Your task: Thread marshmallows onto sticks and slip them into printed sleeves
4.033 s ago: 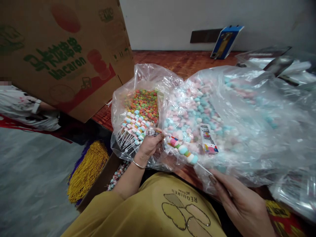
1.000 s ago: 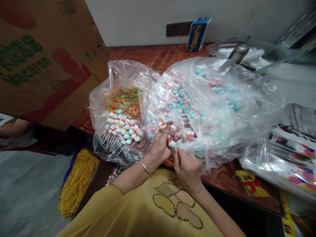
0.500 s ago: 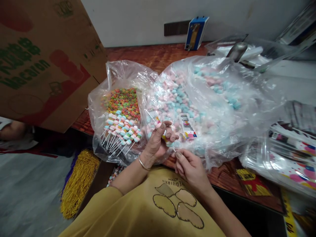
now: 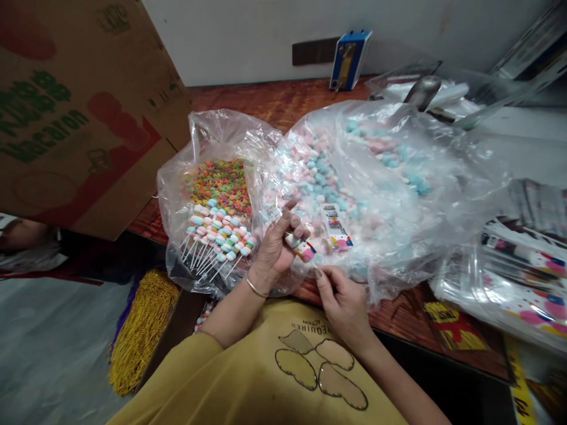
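My left hand (image 4: 281,245) is closed around a small printed wrapper (image 4: 305,251) with pink and blue dots, and a pale candy shows at its fingers. My right hand (image 4: 341,298) pinches the lower end of a thin white stick just below that wrapper. How far the stick reaches inside is hidden. Left of my hands lies a pile of candy skewers (image 4: 221,230), pastel pieces on white sticks. Another printed wrapper (image 4: 337,227) rests flat to the right of my left hand, on a clear plastic bag (image 4: 390,218) of pink, white and blue candies.
Orange and green ring candies (image 4: 224,183) fill a clear bag behind the skewers. A cardboard box (image 4: 88,118) stands at left. Stacked printed wrappers (image 4: 522,277) lie at right. A blue device (image 4: 349,61) stands by the wall; a metal scoop (image 4: 423,92) lies nearby.
The printed wrapper now shows below my left fingers, toward my right hand. A stick above my left hand is no longer visible. My right hand has shifted slightly right.
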Available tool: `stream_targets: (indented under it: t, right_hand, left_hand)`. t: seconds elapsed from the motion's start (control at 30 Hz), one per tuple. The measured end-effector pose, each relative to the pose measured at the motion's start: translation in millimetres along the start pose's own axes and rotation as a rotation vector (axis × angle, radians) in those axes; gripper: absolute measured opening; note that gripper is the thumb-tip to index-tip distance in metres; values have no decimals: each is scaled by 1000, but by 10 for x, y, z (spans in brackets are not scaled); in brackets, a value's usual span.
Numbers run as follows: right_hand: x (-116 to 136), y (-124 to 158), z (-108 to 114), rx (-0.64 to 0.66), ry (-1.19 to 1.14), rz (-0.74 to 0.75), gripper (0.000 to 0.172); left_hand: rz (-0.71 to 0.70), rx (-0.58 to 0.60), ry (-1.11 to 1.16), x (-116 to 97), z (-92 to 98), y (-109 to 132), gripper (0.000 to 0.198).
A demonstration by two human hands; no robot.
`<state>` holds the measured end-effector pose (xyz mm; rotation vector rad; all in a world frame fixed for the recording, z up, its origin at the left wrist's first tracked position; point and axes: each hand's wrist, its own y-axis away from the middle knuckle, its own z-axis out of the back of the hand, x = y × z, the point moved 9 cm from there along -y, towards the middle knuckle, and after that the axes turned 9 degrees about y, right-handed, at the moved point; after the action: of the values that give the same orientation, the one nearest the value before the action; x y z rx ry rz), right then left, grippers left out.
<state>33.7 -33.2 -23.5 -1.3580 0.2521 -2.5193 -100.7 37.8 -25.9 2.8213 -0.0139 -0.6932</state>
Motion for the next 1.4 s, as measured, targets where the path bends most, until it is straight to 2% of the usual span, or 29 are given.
stream_targets:
  t: [0.1, 0.2, 0.3, 0.37, 0.53, 0.6, 0.67, 0.73, 0.83, 0.93, 1.03, 1.2, 1.4]
  right_hand:
    - [143, -27, -6, -77, 202, 116, 24]
    - [155, -90, -26, -81, 271, 102, 26]
    - [99, -100, -58, 2, 274, 73, 24]
    - [78, -71, -55, 10, 298, 84, 25]
    - [99, -23, 49, -194, 429, 156, 28]
    - [93, -32, 76, -239, 459, 160, 28]
    - [63, -43, 109, -259, 460, 133, 28]
    - [13, -44, 136, -257, 425, 82, 27]
    - [-29, -26, 138, -230, 354, 29, 24]
    - [-9, -3, 127, -217, 303, 26, 21]
    - [12, 14, 129, -219, 266, 25, 19]
    - [3, 30, 137, -221, 255, 8, 19]
    - [-25, 8, 150, -222, 215, -34, 20]
  left_hand:
    - [18, -6, -22, 175, -26, 41, 40]
    - [55, -15, -23, 358, -13, 85, 40]
    - [30, -50, -16, 329, 42, 70, 42]
    - [12, -45, -40, 286, 54, 66, 46]
    - [109, 9, -160, 511, 80, 198, 48]
    - [81, -3, -247, 557, 141, 260, 44]
    - [-19, -21, -378, 490, 202, 301, 40]
    - [-190, -29, -549, 319, 221, 329, 36]
    - [-465, 5, -861, 44, 128, 371, 22]
    - [-614, 82, -1082, -77, -4, 384, 15]
    - [-640, 119, -1144, -114, -56, 375, 15]
    - [-610, 91, -1119, -149, -35, 365, 15]
    - [-625, 165, -1213, -67, -35, 375, 15]
